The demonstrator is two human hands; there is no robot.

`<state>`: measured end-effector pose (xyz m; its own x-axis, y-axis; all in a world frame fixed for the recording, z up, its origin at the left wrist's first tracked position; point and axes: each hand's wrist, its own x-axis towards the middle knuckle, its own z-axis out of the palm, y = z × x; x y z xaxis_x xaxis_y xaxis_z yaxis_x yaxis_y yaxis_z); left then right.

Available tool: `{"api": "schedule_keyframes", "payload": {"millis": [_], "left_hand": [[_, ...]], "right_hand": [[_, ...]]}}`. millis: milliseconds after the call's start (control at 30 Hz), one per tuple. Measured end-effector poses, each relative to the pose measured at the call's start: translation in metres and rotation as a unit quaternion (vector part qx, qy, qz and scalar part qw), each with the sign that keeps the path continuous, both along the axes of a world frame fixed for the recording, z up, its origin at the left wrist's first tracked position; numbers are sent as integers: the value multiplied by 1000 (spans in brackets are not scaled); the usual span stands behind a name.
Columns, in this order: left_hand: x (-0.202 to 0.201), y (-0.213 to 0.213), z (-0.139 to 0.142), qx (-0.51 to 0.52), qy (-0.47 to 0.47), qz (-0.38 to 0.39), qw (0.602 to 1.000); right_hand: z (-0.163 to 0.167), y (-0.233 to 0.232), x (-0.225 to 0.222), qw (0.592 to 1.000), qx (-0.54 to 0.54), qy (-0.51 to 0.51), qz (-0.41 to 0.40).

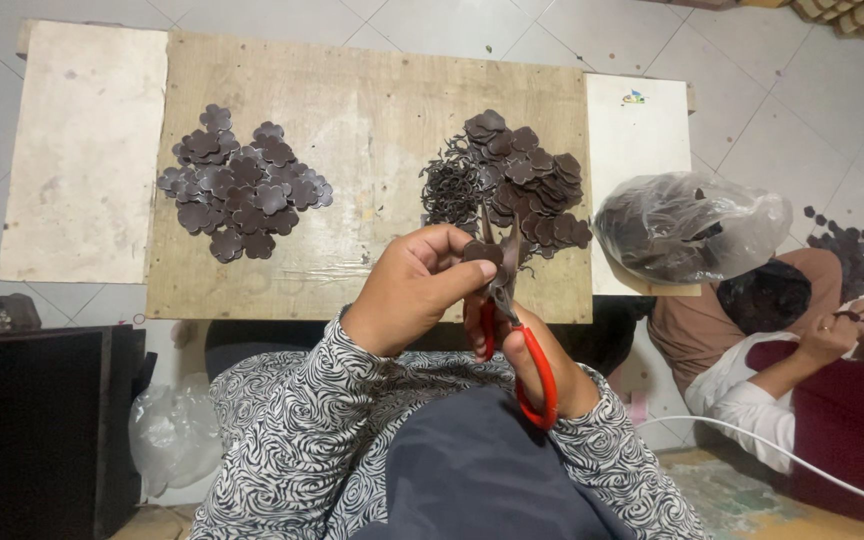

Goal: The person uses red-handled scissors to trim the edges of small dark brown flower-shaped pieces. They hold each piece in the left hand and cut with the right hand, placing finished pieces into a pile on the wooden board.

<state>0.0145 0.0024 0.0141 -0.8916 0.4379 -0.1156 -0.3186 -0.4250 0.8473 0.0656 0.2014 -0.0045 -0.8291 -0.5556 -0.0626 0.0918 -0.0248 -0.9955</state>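
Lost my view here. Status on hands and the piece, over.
Left hand pinching brown flower piece. Right hand gripping red-handled scissors, blades at the piece. Nothing blocking.

The person wore a long-sleeved top in a black-and-white swirl print — the patterned sleeves ran down both arms to the wrists — over plain dark grey-blue trousers, and both hands were bare.

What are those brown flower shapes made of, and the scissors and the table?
The brown flower pieces look like thin leather or faux leather: flat, matte, dark, cleanly cut. The scissors have dull metal blades and glossy red handles, probably plastic. The board looks like bare plywood, pale and scuffed.
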Motion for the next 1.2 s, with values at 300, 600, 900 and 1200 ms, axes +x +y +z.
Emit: {"api": "schedule_keyframes", "payload": {"millis": [300,600,900,1200], "left_hand": [[0,0,1,-6,-37,-13,999],[-1,6,-2,-26,-4,32,999],[0,16,-8,-29,-15,59,998],[-2,18,-5,-11,-27,60,998]], "right_hand": [[3,0,-1,1000,-29,-1,9],[-11,1,4,999,-22,-16,-35],[-18,-8,8,994,-29,-31,-102],[-14,-8,8,991,-75,-66,-90]]}}
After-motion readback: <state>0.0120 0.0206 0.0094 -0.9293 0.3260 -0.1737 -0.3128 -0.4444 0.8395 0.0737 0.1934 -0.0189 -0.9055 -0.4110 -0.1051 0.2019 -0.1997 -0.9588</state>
